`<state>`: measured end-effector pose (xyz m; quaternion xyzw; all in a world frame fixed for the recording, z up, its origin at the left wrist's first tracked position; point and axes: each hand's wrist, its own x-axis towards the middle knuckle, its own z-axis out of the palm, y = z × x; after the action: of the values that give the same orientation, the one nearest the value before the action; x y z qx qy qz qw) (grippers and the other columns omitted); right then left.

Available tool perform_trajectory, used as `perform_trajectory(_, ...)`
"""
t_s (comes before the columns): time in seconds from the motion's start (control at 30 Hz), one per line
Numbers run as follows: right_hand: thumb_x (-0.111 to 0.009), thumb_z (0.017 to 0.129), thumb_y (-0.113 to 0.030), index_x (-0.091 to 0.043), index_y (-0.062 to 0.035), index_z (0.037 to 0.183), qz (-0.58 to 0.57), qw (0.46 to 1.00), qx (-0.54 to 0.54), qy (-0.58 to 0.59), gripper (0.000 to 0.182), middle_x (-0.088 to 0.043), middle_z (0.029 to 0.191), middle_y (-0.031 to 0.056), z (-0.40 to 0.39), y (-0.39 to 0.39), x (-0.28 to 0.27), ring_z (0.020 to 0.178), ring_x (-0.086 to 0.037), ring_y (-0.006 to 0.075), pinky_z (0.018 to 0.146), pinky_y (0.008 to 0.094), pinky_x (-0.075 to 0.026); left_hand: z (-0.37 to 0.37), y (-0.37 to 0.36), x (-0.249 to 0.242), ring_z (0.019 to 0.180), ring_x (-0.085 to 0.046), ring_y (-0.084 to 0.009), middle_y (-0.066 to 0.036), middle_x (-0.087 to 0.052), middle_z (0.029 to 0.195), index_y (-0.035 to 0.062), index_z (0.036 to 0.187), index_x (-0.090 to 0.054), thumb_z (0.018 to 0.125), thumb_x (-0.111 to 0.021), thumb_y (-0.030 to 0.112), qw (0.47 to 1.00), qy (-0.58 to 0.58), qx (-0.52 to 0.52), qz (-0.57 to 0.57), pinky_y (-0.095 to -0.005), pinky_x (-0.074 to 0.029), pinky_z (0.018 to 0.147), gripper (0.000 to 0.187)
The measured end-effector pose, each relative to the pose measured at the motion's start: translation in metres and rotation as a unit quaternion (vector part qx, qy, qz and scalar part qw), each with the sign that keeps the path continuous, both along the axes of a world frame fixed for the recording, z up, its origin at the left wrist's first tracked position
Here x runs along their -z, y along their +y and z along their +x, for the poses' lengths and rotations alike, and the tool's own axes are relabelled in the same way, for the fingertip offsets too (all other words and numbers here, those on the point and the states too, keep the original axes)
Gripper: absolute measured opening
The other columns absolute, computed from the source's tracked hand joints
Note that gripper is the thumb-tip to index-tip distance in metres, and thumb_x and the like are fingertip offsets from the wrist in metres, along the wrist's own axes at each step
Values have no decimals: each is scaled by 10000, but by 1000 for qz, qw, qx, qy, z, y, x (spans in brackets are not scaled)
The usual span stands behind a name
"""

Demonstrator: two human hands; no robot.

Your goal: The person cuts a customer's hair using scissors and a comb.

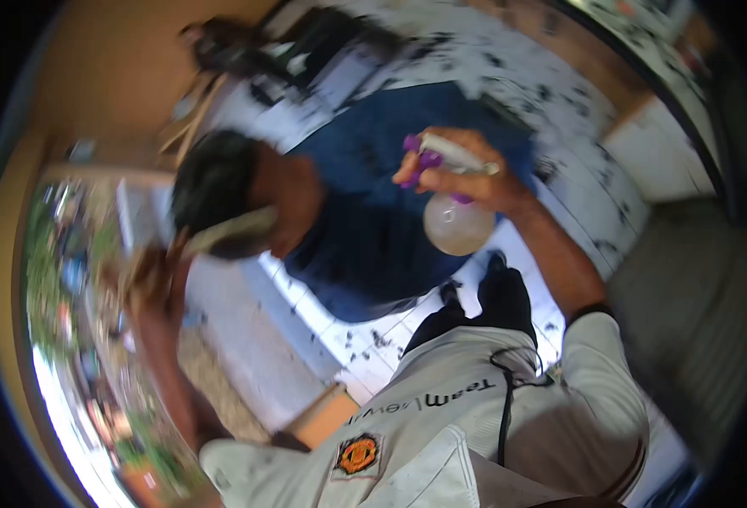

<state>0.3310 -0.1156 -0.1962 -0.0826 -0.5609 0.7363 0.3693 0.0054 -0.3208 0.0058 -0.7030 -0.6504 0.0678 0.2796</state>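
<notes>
Lots of dark clumps (379,340) on white floor tiles (306,305), right hand (478,182) gripping a purple-trigger spray bottle (458,227) around 2 o'clock, left hand (153,278) holding some blurry pale tool (242,229) toward 9, jersey (441,415) says "Team".

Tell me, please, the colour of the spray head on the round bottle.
The spray head is purple; it shows in the head view, the only one.

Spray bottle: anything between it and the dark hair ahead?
No object visibly blocks the spray bottle from the dark hair; only the neck and dark blue garment lie between. The left hand and a blurred pale object sit at the hair's lower edge in view.
</notes>
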Motion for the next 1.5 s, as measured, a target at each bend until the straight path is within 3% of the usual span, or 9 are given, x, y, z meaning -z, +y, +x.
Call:
perform_trajectory(0.23, -767, 857, -173, -641, -47, 1102, -28, 870, 436, -227, 303, -659, 970, 31, 201, 63, 106, 932, -609, 118, 845, 278, -481, 11, -57, 107, 750, -646, -190, -103, -716, 886, 9, 1101, -727, 865, -746, 122, 963, -268, 32, 26, -324, -532, 717, 262)
perform_trajectory(0.37, -749, 813, -173, -605, -46, 1156, 6, 673, 677, -299, 393, -639, 1091, 126, 350, 194, 200, 1035, -609, 261, 917, 383, -466, 148, 2, 252, 687, -622, -142, -70, -706, 816, -2, 1089, -719, 876, -729, 114, 518, -832, -199, 23, -280, -516, 624, 242)
perform_trajectory(0.43, -729, 806, -164, -522, -44, 1262, 58, 551, 736, -389, 515, -596, 1175, 206, 428, 266, 231, 1114, -561, 376, 963, 460, -436, 226, 78, 280, 621, -578, -95, -43, -677, 781, -33, 1100, -694, 880, -728, 119, 480, -813, -314, -102, -222, -448, 527, 269)
perform_trajectory(0.63, -771, 765, -117, -403, -19, 1339, 122, 405, 800, -426, 688, -570, 1187, 276, 593, 467, 252, 1149, -527, 452, 950, 504, -423, 300, 213, 364, 598, -519, -63, -16, -634, 771, -68, 1147, -673, 855, -756, 133, 449, -741, -350, -358, -221, -409, 523, 364)
perform_trajectory(0.77, -825, 751, -203, -384, 9, 1326, 105, 432, 786, -429, 755, -550, 1211, 297, 659, 566, 256, 1149, -520, 473, 967, 505, -422, 322, 281, 392, 592, -487, -57, 8, -594, 748, -64, 1162, -669, 867, -760, 148, 558, -695, -335, -306, -226, -384, 511, 374)
perform_trajectory(0.97, -746, 834, -432, -470, -48, 1380, 165, 447, 771, -423, 722, -556, 1306, 247, 692, 544, 253, 1183, -553, 405, 991, 481, -437, 354, 331, 402, 563, -475, -45, 14, -591, 729, -57, 1141, -669, 895, -741, 138, 525, -727, -378, -231, -216, -352, 485, 322)
perform_trajectory(1.1, -684, 846, -517, -693, -73, 1126, 77, 291, 762, -573, 525, -678, 1144, 183, 790, 551, 312, 1058, -641, 365, 937, 476, -472, 358, 331, 427, 565, -480, -44, 16, -589, 729, -63, 1154, -662, 885, -752, 131, 496, -721, -389, -289, -215, -359, 487, 344)
perform_trajectory(1.3, -671, 732, -682, -741, -97, 1051, -85, 281, 586, -755, 670, -707, 1096, 174, 812, 572, 275, 1050, -663, 361, 881, 502, -493, 368, 337, 448, 572, -485, -48, 17, -587, 732, -60, 1163, -663, 874, -763, 140, 490, -708, -425, -279, -216, -377, 491, 365)
perform_trajectory(1.5, -712, 738, -330, -743, -71, 973, -126, 297, 578, -750, 351, -726, 1023, 194, 837, 588, 269, 1049, -683, 375, 892, 455, -541, 363, 334, 464, 573, -485, -50, 18, -584, 733, -48, 1147, -677, 865, -776, 169, 479, -705, -436, -289, -217, -385, 492, 369)
